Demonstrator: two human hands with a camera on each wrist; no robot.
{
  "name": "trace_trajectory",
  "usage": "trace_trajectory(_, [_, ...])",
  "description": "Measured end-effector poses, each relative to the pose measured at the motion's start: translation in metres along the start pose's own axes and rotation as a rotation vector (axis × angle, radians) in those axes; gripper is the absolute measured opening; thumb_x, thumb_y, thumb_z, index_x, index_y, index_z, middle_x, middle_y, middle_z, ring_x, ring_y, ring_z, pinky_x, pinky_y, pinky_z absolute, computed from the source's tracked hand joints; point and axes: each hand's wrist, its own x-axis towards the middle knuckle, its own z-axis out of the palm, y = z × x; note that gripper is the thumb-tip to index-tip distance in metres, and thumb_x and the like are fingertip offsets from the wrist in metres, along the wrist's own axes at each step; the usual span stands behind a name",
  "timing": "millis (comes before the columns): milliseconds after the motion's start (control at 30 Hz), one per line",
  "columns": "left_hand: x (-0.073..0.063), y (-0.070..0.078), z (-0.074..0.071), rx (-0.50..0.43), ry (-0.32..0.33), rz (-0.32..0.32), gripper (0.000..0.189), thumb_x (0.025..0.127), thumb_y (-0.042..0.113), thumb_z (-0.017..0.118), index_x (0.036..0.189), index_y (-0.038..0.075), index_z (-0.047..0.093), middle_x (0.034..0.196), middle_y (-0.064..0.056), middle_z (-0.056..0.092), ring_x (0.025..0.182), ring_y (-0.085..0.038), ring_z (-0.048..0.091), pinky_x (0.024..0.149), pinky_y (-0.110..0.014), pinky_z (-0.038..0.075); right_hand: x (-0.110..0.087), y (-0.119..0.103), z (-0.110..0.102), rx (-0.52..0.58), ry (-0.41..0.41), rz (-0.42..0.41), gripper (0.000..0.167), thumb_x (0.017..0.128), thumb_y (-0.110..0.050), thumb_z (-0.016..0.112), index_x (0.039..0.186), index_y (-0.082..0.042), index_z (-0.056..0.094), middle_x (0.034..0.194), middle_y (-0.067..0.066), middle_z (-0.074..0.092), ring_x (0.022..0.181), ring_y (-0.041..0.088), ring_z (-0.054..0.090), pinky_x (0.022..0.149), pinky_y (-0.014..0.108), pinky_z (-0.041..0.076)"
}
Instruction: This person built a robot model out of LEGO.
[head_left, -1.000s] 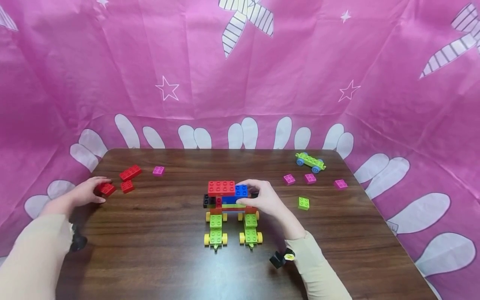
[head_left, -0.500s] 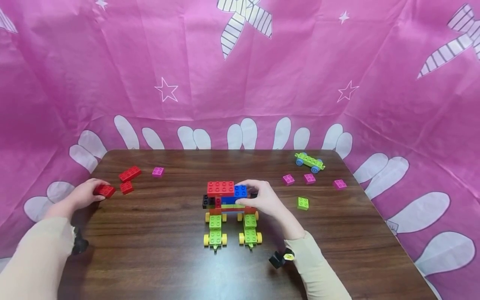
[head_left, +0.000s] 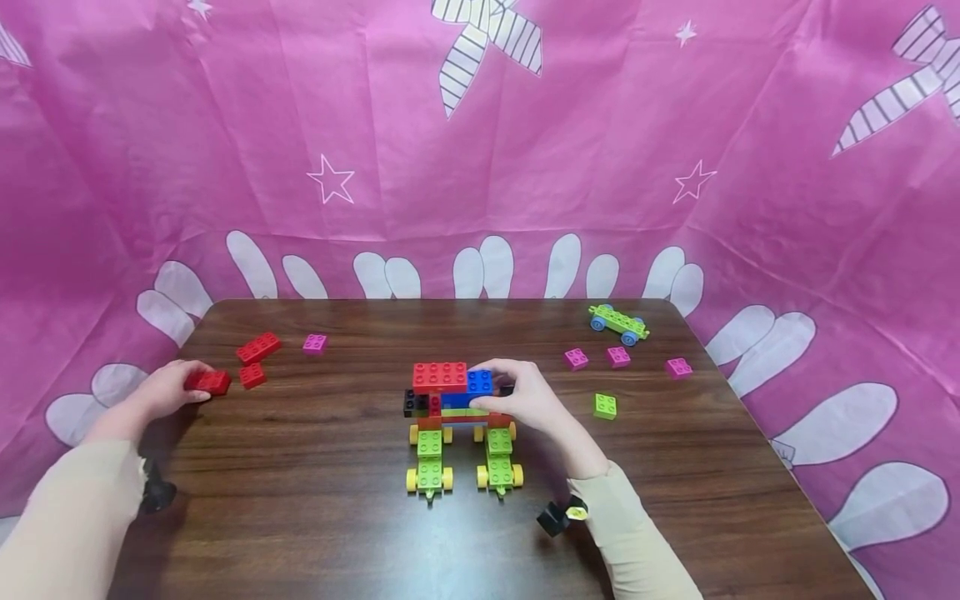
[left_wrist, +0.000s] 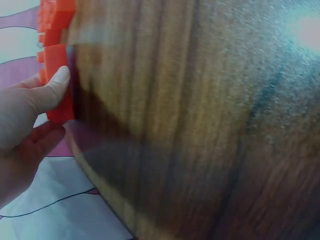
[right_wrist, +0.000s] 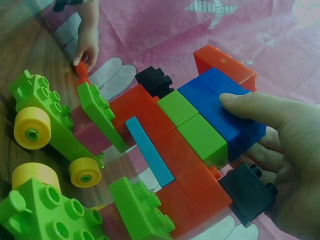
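At the table's left side my left hand pinches a red brick; in the left wrist view the thumb lies across that brick. Mid-table stands a built model, with a red brick on top and two green wheeled bases with yellow wheels below. My right hand grips the model's blue bricks, thumb on the near side. In the right wrist view the model also shows green bricks, a light-blue piece and black bricks.
Two more red bricks lie beside the left hand, with a pink brick further right. On the right are several pink bricks, a green brick and a green car base with blue wheels. Pink cloth hangs behind the table.
My left fingers have closed over the red brick, which they reached at its side a second ago. The right hand keeps its grip on the model.
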Motion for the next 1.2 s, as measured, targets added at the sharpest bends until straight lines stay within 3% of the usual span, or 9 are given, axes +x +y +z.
trace_trajectory(133, [-0.001,0.003,-0.008,-0.007,-0.007,-0.001,0.04,0.078,0.011,0.079,0.101,-0.016,0.06,0.084,-0.023,0.065,0.078,-0.037,0.06,0.074,-0.05,0.049,0.0,0.0,0.0,-0.001,-0.001,-0.004,0.039,0.082,-0.02,0.079,0.118,-0.011,0.069,0.109,0.007,0.072,0.093,0.023,0.062,0.08,0.036,0.055])
trace_trajectory(367, [-0.004,0.018,-0.029,-0.043,0.053,-0.02,0.041,0.079,0.011,0.079,0.104,-0.016,0.06,0.083,-0.019,0.067,0.075,-0.025,0.059,0.07,-0.04,0.047,-0.001,-0.001,0.0,0.0,-0.003,-0.001,0.039,0.082,-0.022,0.079,0.118,-0.012,0.069,0.109,0.007,0.072,0.094,0.023,0.062,0.081,0.036,0.054])
trace_trajectory(567, [-0.002,0.041,-0.05,-0.076,0.057,-0.05,0.047,0.084,0.017,0.076,0.112,-0.016,0.058,0.09,-0.025,0.066,0.08,-0.034,0.061,0.075,-0.048,0.047,-0.001,-0.001,-0.001,-0.004,-0.005,0.015,0.039,0.083,-0.023,0.079,0.119,-0.013,0.068,0.11,0.006,0.071,0.096,0.022,0.062,0.082,0.035,0.054])
trace_trajectory(733, [0.005,0.064,-0.069,-0.074,0.085,-0.02,0.047,0.086,0.018,0.074,0.116,-0.014,0.057,0.095,-0.03,0.066,0.086,-0.043,0.063,0.072,-0.044,0.048,-0.001,-0.003,0.0,-0.004,-0.005,0.021,0.039,0.083,-0.023,0.079,0.119,-0.014,0.068,0.11,0.006,0.071,0.096,0.023,0.062,0.082,0.035,0.054])
trace_trajectory(867, [0.011,0.087,-0.086,-0.09,0.144,-0.006,0.047,0.086,0.018,0.073,0.117,-0.014,0.058,0.097,-0.031,0.065,0.089,-0.047,0.063,0.07,-0.04,0.048,-0.001,-0.002,0.0,-0.002,-0.007,0.024,0.039,0.082,-0.023,0.079,0.119,-0.014,0.068,0.111,0.006,0.071,0.096,0.023,0.062,0.082,0.035,0.054])
trace_trajectory(1033, [0.016,0.122,-0.104,-0.09,0.206,-0.02,0.051,0.086,0.027,0.074,0.119,-0.01,0.06,0.101,-0.03,0.066,0.093,-0.047,0.064,0.069,-0.038,0.047,0.0,-0.002,0.0,-0.003,-0.004,0.011,0.039,0.082,-0.021,0.079,0.119,-0.013,0.069,0.11,0.007,0.071,0.095,0.023,0.062,0.081,0.035,0.055])
trace_trajectory(1200, [0.019,0.162,-0.112,-0.131,0.26,0.007,0.052,0.085,0.027,0.076,0.121,-0.007,0.061,0.104,-0.029,0.067,0.092,-0.043,0.065,0.07,-0.031,0.047,0.0,-0.002,-0.001,-0.004,-0.002,0.004,0.039,0.082,-0.022,0.079,0.119,-0.013,0.069,0.111,0.007,0.071,0.095,0.023,0.062,0.081,0.035,0.055])
